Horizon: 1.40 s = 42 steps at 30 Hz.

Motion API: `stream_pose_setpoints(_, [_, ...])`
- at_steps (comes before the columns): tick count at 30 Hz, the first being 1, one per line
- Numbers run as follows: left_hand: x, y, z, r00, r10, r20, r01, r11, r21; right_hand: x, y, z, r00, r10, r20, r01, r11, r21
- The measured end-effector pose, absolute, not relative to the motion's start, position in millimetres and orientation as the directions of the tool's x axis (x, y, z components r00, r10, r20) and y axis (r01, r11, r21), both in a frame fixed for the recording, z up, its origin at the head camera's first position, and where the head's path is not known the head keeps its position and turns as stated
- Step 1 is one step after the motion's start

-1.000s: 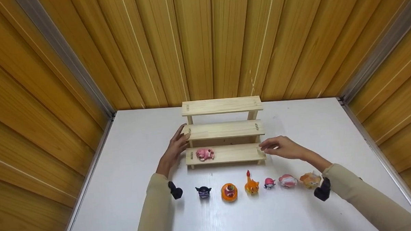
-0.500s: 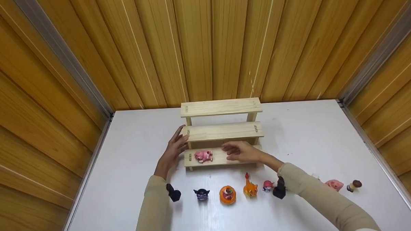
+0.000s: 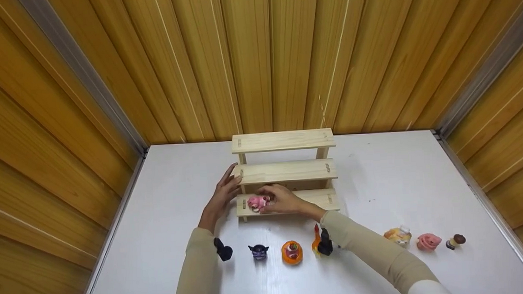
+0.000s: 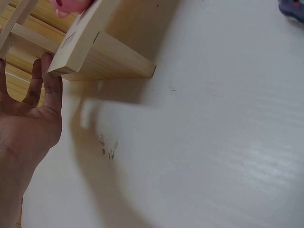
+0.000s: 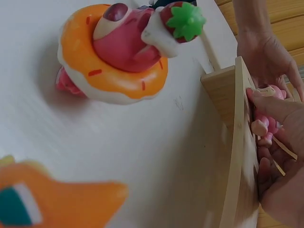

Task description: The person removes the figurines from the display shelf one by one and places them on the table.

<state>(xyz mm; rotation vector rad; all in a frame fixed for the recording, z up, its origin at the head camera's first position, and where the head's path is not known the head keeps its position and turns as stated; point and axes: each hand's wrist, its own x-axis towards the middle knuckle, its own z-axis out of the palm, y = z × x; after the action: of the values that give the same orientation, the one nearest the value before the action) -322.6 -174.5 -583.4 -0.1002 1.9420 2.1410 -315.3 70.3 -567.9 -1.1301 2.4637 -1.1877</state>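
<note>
A three-tier wooden display stand stands at the back of the white table. My left hand touches its left end beside the middle tier, with fingers fairly straight in the left wrist view. On the left part of the lowest tier lies a small pink animal figurine. My right hand reaches across that tier and holds the figurine between thumb and fingers, as the right wrist view shows. Fingers partly cover the figurine there.
In front of the stand are a dark horned figurine, an orange ring figurine and an orange figurine, partly behind the right wrist camera. Farther right stand a tan figurine, a pink one and a brown-haired one.
My right hand has moved left from the lowest tier's right end to the pink figurine and taken hold of it. My left hand has stayed at the stand's left end.
</note>
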Motion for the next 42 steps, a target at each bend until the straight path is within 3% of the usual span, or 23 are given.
stream_pose_setpoints(4, [-322, -175, -584, -0.967, 0.134, -0.217, -0.228, -0.078, 0.97, -315, 66, -569, -0.672, -0.714, 0.199, -0.598, 0.364, -0.714])
stream_pose_setpoints(12, [-322, -176, -585, -0.968, 0.152, -0.2, -0.213, -0.076, 0.974, -308, 73, -566, -0.717, -0.668, 0.199, -0.544, 0.357, -0.759])
stream_pose_setpoints(18, [-323, -177, -585, -0.968, 0.151, -0.201, -0.21, -0.049, 0.976, -306, 80, -565, -0.706, -0.669, 0.233, -0.571, 0.343, -0.746])
stream_pose_setpoints(30, [-324, -179, -584, -0.965, 0.127, -0.229, -0.237, -0.058, 0.97, -301, 96, -559, -0.69, -0.691, 0.215, -0.587, 0.361, -0.724])
stream_pose_setpoints(42, [-325, -178, -588, -0.963, 0.149, -0.226, -0.234, -0.04, 0.971, -293, 115, -552, -0.716, -0.684, 0.138, -0.499, 0.364, -0.786])
